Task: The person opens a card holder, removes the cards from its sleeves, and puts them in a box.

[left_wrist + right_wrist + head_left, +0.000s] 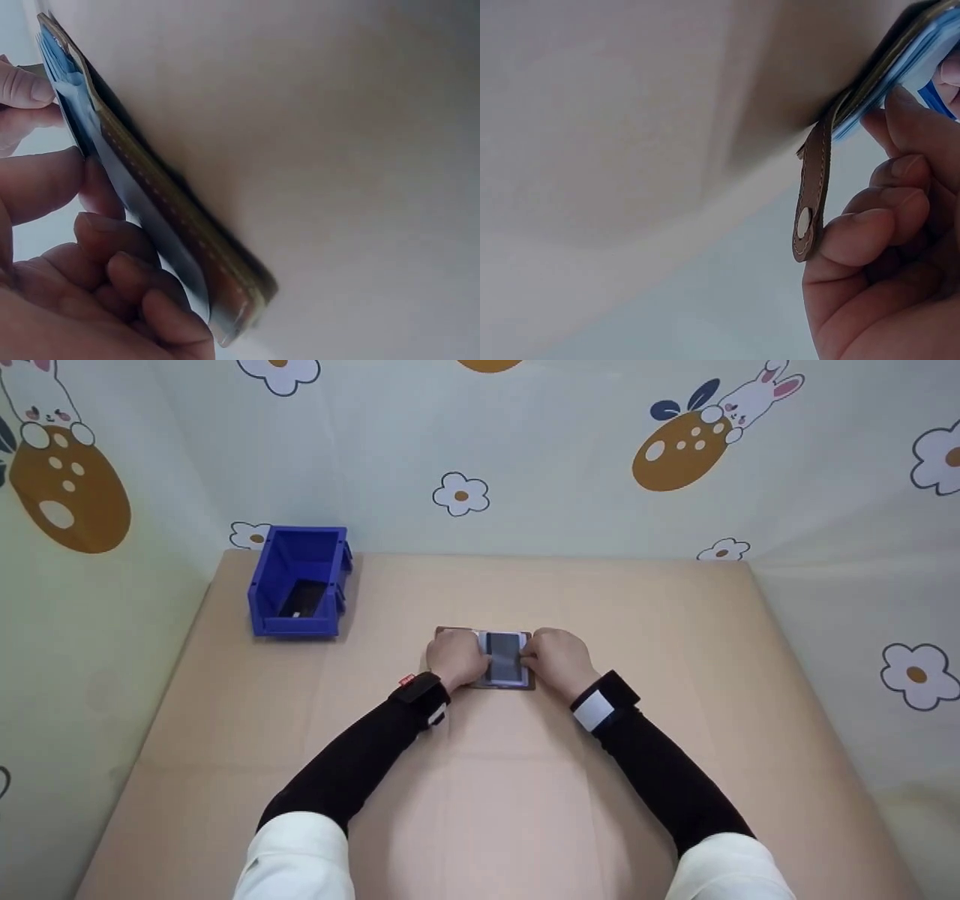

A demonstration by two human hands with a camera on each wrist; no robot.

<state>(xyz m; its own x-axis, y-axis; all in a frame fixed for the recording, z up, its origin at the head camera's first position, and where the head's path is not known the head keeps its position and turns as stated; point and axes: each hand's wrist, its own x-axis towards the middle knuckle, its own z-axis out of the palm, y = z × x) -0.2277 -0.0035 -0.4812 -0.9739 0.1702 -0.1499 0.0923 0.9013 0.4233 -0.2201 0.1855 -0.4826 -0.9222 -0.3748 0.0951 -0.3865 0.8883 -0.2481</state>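
A brown stitched leather card holder (196, 232) lies open on the table in the head view, with clear plastic sleeves (919, 56) inside. Behind the plastic a dark grey rectangular panel (504, 656) shows. At the holder's left part, my left hand (457, 656) pinches the edge of the sleeves between thumb and forefinger, its other fingers curled. From the opposite side my right hand (561, 660) pinches the sleeves' right edge. A strap with a round metal snap (804, 223) hangs beside the right fingers in the right wrist view.
Toward the back left of the beige table (465, 810) stands a blue plastic bin (296, 626). Inside it rests a dark flat object (306, 596). A printed curtain (555, 450) surrounds the table at the back and sides.
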